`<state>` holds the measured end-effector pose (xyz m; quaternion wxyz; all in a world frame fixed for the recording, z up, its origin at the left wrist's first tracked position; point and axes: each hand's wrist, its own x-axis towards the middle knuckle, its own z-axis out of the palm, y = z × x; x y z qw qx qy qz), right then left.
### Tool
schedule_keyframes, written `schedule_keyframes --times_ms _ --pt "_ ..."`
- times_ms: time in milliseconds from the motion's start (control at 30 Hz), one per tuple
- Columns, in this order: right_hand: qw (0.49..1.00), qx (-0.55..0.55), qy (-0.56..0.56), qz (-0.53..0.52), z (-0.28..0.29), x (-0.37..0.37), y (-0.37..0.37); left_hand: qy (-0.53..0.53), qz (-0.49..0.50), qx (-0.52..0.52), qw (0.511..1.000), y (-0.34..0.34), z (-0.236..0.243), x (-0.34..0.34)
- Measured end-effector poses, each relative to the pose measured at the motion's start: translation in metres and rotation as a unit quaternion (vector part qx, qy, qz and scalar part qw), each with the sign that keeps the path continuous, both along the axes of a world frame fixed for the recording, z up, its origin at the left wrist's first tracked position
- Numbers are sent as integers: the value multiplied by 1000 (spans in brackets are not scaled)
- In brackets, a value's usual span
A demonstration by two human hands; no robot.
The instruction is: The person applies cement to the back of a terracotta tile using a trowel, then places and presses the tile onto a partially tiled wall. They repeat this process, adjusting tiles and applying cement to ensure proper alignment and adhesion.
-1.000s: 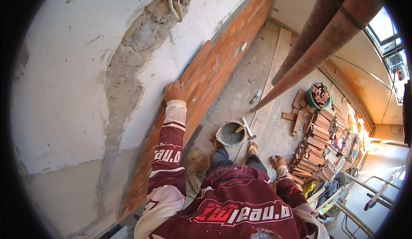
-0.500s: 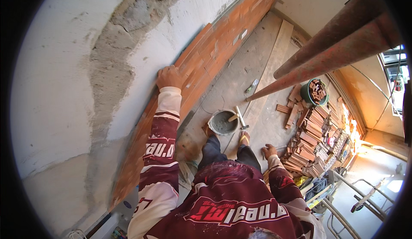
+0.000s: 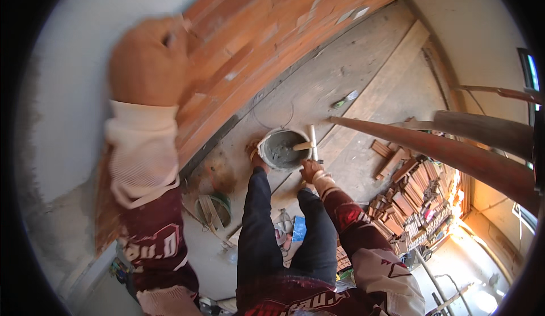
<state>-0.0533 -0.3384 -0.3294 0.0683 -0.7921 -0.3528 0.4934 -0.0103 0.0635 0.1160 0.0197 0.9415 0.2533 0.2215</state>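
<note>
My left hand (image 3: 149, 60) is at the top edge of the orange brick-tile facing (image 3: 244, 49) on the wall. Its fingers are bent towards the tiles and smeared by motion; what lies under them is hidden. My right hand (image 3: 310, 170) is low by the rim of a bucket (image 3: 262, 152) of wet grey mortar (image 3: 282, 148), close to a pale-handled hammer (image 3: 313, 137). Whether these fingers grip anything cannot be made out. Across the bucket's right side leans a wooden handle (image 3: 304, 145), its other end in the mortar.
Red metal poles (image 3: 431, 143) slant in from the right, above a long plank (image 3: 374, 83). Stacked narrow brick tiles (image 3: 403, 197) lie at right. A green-handled tool (image 3: 345, 99) rests on the floor. Near my left leg stands a tub (image 3: 221, 211) with wood strips.
My view has shifted and lowered towards the wall, so my left hand looks larger. My right hand has moved from beside the tile pile to the bucket and hammer.
</note>
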Motion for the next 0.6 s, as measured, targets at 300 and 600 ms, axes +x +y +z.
schedule_keyframes --times_ms 300,600 --pt "869 -93 -253 415 -175 1 60 -17 14 -54 998 -72 -140 -48" --pt "934 -120 -63 332 -105 -20 52 6 51 -56 997 -113 -186 -85"
